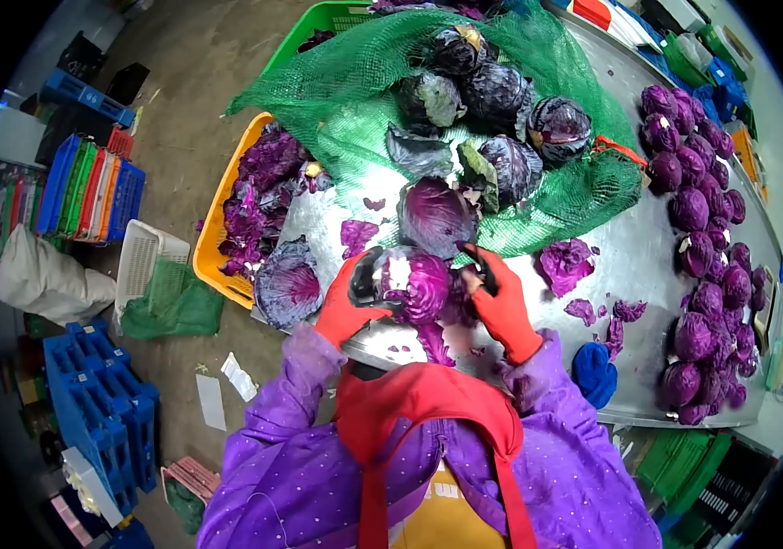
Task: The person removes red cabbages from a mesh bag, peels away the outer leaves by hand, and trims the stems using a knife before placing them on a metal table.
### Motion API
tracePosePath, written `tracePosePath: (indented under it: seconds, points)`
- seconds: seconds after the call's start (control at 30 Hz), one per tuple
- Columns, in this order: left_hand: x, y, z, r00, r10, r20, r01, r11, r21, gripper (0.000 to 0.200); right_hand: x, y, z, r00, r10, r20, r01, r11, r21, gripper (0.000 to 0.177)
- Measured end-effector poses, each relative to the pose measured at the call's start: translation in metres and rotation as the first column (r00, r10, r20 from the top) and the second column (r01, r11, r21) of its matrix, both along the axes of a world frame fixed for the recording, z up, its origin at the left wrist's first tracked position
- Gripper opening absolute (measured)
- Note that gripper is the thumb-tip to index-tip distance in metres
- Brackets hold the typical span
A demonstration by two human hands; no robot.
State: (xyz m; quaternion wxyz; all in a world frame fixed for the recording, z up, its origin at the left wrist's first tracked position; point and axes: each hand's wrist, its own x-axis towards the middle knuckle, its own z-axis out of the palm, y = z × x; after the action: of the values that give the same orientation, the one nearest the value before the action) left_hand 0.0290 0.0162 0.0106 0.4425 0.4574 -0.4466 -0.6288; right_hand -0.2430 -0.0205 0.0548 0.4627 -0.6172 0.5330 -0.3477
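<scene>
My left hand [351, 297], in a red and black glove, grips a red cabbage [412, 285] with its white cut stem end facing up. My right hand [497, 295], gloved the same way, presses against the cabbage's right side; something dark sits in its fingers, too small to identify. Loose purple leaves hang below the cabbage. Just beyond it lies another red cabbage [435, 216] on the metal table [634, 265]. Behind that, several untrimmed cabbages [492, 96] rest on a green net sack [355, 91].
Trimmed cabbages [707, 238] line the table's right side. Leaf scraps [565, 263] and a blue cloth [593, 373] lie near my right. An orange crate [213, 233] of purple leaves stands left of the table, a green crate [313, 27] beyond it. Blue crates [103, 412] are stacked on the floor.
</scene>
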Motion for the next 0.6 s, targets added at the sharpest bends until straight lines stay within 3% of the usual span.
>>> tracePosePath:
  seconds: [0.07, 0.1, 0.17, 0.2, 0.23, 0.3, 0.33, 0.4, 0.43, 0.47, 0.5, 0.53, 0.6]
  points:
    - [0.003, -0.012, -0.002, 0.988, -0.112, 0.108, 0.124, 0.986, -0.114, 0.098, 0.015, -0.007, 0.002, 0.987, 0.024, 0.157, -0.065, 0.962, 0.264, 0.051]
    - [-0.002, -0.01, -0.001, 0.999, 0.013, -0.04, -0.016, 0.998, -0.057, 0.099, 0.02, -0.008, -0.003, 0.99, 0.044, 0.131, -0.083, 0.949, 0.303, 0.056]
    - [-0.024, 0.0, -0.002, 0.91, 0.284, -0.302, -0.263, 0.958, 0.111, 0.101, 0.027, 0.002, -0.012, 0.99, 0.057, 0.132, -0.077, 0.985, 0.152, 0.06]
    - [-0.034, 0.012, -0.024, 0.867, 0.398, -0.3, -0.367, 0.917, 0.156, 0.103, 0.029, 0.007, -0.018, 0.987, 0.06, 0.146, -0.084, 0.984, 0.159, 0.063]
    - [-0.044, 0.024, -0.045, 0.813, 0.505, -0.289, -0.463, 0.862, 0.205, 0.105, 0.034, 0.013, -0.015, 0.997, 0.063, 0.053, -0.067, 0.994, 0.083, 0.062]
    - [-0.075, 0.031, -0.004, 0.716, 0.608, -0.342, -0.498, 0.789, 0.361, 0.108, 0.041, 0.025, 0.0, 0.993, 0.063, -0.096, -0.065, 0.998, -0.016, 0.059]
    - [-0.072, 0.033, -0.025, 0.762, 0.578, -0.292, -0.488, 0.809, 0.327, 0.11, 0.041, 0.029, -0.001, 0.993, 0.049, -0.104, -0.055, 0.997, -0.055, 0.055]
    - [-0.059, 0.028, -0.02, 0.918, 0.397, -0.003, -0.397, 0.918, -0.007, 0.111, 0.028, 0.032, -0.001, 0.997, 0.083, 0.006, -0.083, 0.994, 0.066, 0.055]
    - [-0.054, 0.022, -0.018, 0.933, 0.317, 0.169, -0.292, 0.943, -0.158, 0.112, 0.018, 0.03, -0.001, 0.994, 0.092, 0.063, -0.099, 0.988, 0.122, 0.054]
    - [-0.053, 0.018, -0.021, 0.955, 0.282, -0.094, -0.283, 0.959, -0.001, 0.117, 0.006, 0.028, -0.006, 0.992, 0.091, 0.09, -0.104, 0.982, 0.155, 0.052]
    - [-0.052, 0.01, -0.012, 0.972, 0.219, 0.089, -0.214, 0.975, -0.066, 0.118, -0.003, 0.022, 0.0, 0.992, 0.118, -0.034, -0.118, 0.993, 0.015, 0.053]
    - [-0.047, 0.003, -0.006, 0.949, 0.144, 0.279, -0.099, 0.981, -0.169, 0.118, -0.007, 0.014, 0.012, 0.985, 0.147, -0.094, -0.148, 0.989, -0.002, 0.054]
    - [-0.047, -0.013, 0.011, 0.818, 0.068, 0.571, 0.117, 0.953, -0.28, 0.122, -0.015, 0.004, 0.015, 0.926, 0.227, -0.303, -0.262, 0.962, -0.08, 0.056]
